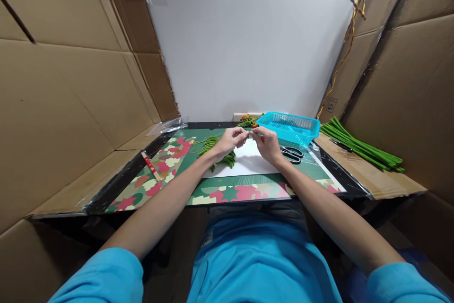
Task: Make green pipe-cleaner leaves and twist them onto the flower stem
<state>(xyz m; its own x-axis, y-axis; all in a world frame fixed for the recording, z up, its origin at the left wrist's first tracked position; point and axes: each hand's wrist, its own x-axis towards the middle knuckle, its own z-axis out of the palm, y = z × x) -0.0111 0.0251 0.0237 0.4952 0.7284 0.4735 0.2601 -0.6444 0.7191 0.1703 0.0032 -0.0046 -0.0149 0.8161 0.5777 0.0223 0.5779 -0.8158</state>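
Observation:
My left hand [230,142] and my right hand [267,144] meet above a white sheet [246,159], fingertips pinched together. Whatever sits between the fingers is too small to make out. Beneath and beside my left hand lies a bunch of curved, fuzzy green pieces [210,144], partly covered by that hand and wrist. Black-handled scissors [292,154] rest just right of my right wrist, their blades hidden.
A blue plastic basket [289,128] stands at the back, beside small orange-and-green fuzzy pieces [249,119]. Long green fuzzy stems [362,147] lie on cardboard at right. A red-wrapped stick packet [151,166] is at left. Cardboard walls [78,71] flank the table.

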